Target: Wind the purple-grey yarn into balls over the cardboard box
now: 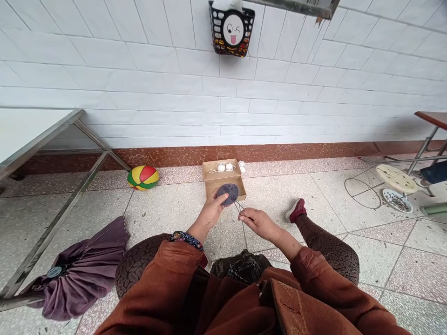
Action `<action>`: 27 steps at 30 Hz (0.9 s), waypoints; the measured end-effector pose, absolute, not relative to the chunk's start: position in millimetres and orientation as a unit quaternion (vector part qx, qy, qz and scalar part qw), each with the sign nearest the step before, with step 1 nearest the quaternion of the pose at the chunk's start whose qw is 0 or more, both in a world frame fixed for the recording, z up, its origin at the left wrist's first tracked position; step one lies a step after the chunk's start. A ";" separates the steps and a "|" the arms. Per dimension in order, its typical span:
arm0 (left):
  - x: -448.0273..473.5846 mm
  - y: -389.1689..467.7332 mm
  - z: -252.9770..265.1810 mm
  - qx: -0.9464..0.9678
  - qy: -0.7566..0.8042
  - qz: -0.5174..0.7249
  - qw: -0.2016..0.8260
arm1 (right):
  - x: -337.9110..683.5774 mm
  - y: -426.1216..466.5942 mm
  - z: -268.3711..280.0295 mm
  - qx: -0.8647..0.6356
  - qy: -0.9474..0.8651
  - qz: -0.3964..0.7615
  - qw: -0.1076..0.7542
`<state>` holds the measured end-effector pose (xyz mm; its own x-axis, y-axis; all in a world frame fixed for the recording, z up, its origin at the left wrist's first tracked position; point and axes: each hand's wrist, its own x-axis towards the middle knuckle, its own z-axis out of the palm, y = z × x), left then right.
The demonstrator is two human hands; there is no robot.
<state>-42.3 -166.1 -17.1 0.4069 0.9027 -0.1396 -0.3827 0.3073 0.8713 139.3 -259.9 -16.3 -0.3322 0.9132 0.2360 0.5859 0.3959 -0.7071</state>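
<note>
My left hand (pixel 212 207) is closed around a dark grey ball of yarn (pixel 228 193), thumb on its face. To the right, the fingers of my right hand (pixel 257 222) pinch the yarn strand (pixel 239 207) that runs from the ball. Beneath and beyond the ball, an open cardboard box (pixel 242 190) lies on the floor and is partly covered by the ball and my left hand. Small white balls of yarn (pixel 225 166) rest on the box's raised lid part, with more white balls (pixel 241 165) just beside it.
A colourful ball (pixel 143 177) lies by the left metal-framed table (pixel 38 130). A purple cloth item (pixel 87 270) is on the floor at left. A black basket (pixel 232 30) hangs on the tiled wall. At right stand a stool (pixel 396 178) and a dish (pixel 397 201) of small bits.
</note>
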 end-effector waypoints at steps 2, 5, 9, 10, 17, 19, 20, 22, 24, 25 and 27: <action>-43.8 -164.3 -18.9 0.498 0.371 0.419 0.663 | 141.5 -257.0 -0.4 -0.480 -0.772 0.244 0.338; -49.0 -167.7 -20.2 0.631 0.330 0.314 0.628 | 152.2 -246.2 15.9 -0.489 -0.758 0.214 0.375; -54.0 -180.0 -17.6 0.638 0.139 0.157 0.741 | 167.6 -238.2 6.5 -0.530 -0.724 0.193 0.396; -54.4 -182.7 -16.7 0.612 0.107 0.155 0.768 | 169.2 -239.7 -1.2 -0.546 -0.713 0.198 0.393; -48.3 -179.9 -18.6 0.389 0.135 0.342 0.845 | 149.4 -270.1 -37.3 -0.520 -0.740 0.283 0.318; -45.1 -175.8 -22.0 0.385 0.204 0.374 0.819 | 143.9 -273.5 -24.3 -0.483 -0.753 0.306 0.327; -43.7 -174.2 -23.7 0.399 0.238 0.381 0.799 | 143.1 -273.1 -14.9 -0.472 -0.752 0.312 0.339; -42.3 -172.9 -26.7 0.466 0.288 0.376 0.747 | 145.9 -267.7 4.9 -0.467 -0.742 0.311 0.366; -42.7 -173.9 -28.3 0.548 0.299 0.340 0.703 | 153.4 -257.5 18.5 -0.473 -0.737 0.293 0.385; -43.4 -175.2 -28.3 0.578 0.287 0.311 0.698 | 158.1 -251.5 21.1 -0.479 -0.735 0.279 0.390; -44.7 -179.3 -26.7 0.591 0.234 0.250 0.730 | 166.6 -240.9 16.8 -0.494 -0.726 0.261 0.401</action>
